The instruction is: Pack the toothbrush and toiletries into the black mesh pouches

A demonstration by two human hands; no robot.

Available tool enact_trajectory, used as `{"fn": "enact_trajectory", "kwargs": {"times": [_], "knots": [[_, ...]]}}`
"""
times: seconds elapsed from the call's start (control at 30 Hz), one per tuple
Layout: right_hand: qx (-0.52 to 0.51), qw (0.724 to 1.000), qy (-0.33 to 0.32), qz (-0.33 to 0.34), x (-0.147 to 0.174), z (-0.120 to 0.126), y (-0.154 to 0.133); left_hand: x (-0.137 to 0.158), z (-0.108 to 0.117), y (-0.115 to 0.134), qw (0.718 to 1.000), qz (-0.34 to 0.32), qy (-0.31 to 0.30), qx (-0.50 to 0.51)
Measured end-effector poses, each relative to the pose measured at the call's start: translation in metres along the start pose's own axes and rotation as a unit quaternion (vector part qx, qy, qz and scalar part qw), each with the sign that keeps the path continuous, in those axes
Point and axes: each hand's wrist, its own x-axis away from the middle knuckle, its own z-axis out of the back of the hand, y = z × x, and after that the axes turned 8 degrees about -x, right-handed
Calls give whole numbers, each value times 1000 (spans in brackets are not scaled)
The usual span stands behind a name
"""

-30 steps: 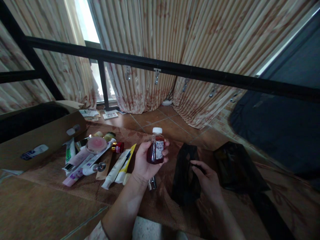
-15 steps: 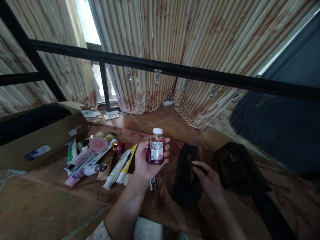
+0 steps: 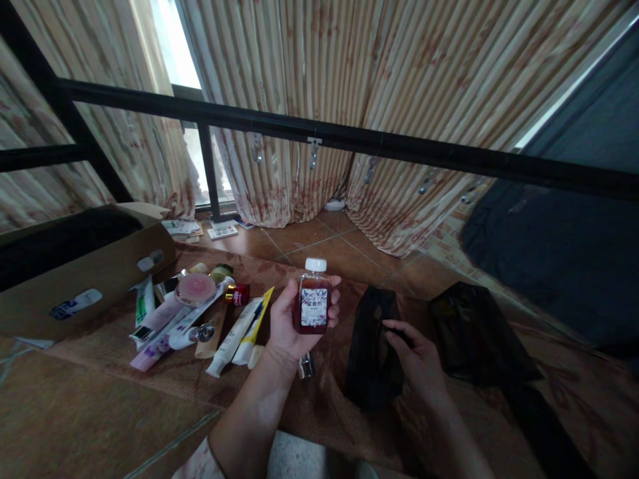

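My left hand (image 3: 285,322) is wrapped round a small clear bottle (image 3: 314,299) of dark red liquid, with a white cap and a printed label facing me. It is held upright above the brown cloth. To its right, my right hand (image 3: 417,352) pinches the edge of a black mesh pouch (image 3: 372,359), whose top gapes a little. The pouch's inside is too dark to make out. Left of my left hand lie a white tube (image 3: 234,339), a yellow tube (image 3: 257,326) and a small red jar (image 3: 238,294) with a gold part. A silver-capped item (image 3: 306,366) lies partly hidden beside my left wrist.
A pink round compact (image 3: 196,289) tops a pile of tubes and bottles at the left. Behind it stands a cardboard box (image 3: 100,279). A second black pouch (image 3: 479,339) lies at the right. A black metal rail (image 3: 349,136) crosses before the curtains.
The bottle has tilted slightly in my left hand and sits a touch lower, so its label reads more clearly. My right hand and the pouch have stayed nearly still.
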Motion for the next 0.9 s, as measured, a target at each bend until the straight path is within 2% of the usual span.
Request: {"fn": "enact_trajectory", "kwargs": {"times": [0.17, 0.5, 0.9], "knots": [[-3, 1000, 0, -8, 1, 0, -2, 0, 2, -1, 1000, -13, -6, -6], [6, 1000, -1, -3, -1, 0, 2, -1, 4, -6, 996, -42, 42, -64], [-7, 1000, 4, -6, 2, -4, -2, -1, 4, -5, 993, -43, 50, -95]]}}
